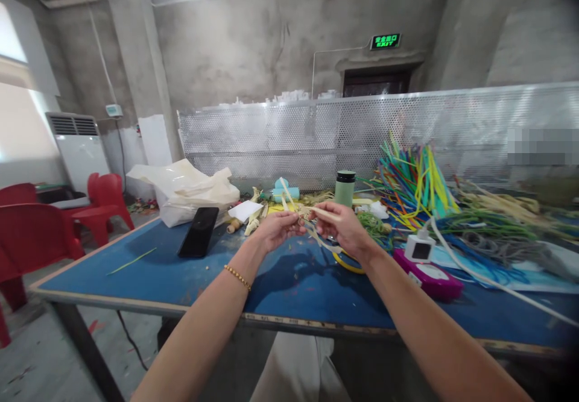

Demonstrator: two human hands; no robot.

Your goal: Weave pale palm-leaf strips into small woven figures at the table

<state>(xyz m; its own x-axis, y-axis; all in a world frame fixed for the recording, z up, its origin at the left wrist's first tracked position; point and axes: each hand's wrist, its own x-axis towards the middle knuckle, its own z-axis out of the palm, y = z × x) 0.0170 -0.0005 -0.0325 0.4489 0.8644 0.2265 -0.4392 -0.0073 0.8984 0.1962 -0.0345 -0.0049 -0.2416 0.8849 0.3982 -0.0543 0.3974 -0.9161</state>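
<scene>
My left hand (278, 230) and my right hand (342, 226) are raised over the blue table, close together. Between their fingertips is a small piece of pale plant-like strips (304, 211), apparently knotted or woven; its exact form is too small to tell. Loose strip ends stick up above it and hang down between the hands. Thumb and fingers of my left hand pinch the left side of the piece. My right hand is closed around a strip on the right side, with its fingers curled. A yellow ring-shaped thing (348, 263), perhaps a tape roll or scissors handle, lies below my right hand.
A black phone (199, 232) and white plastic bag (199, 188) lie left. Behind my hands stands a green bottle (345, 190). Right are a magenta box (429, 276), white charger (420, 248), cable and colourful strips (420, 179). A perforated metal panel (271, 140) borders the back.
</scene>
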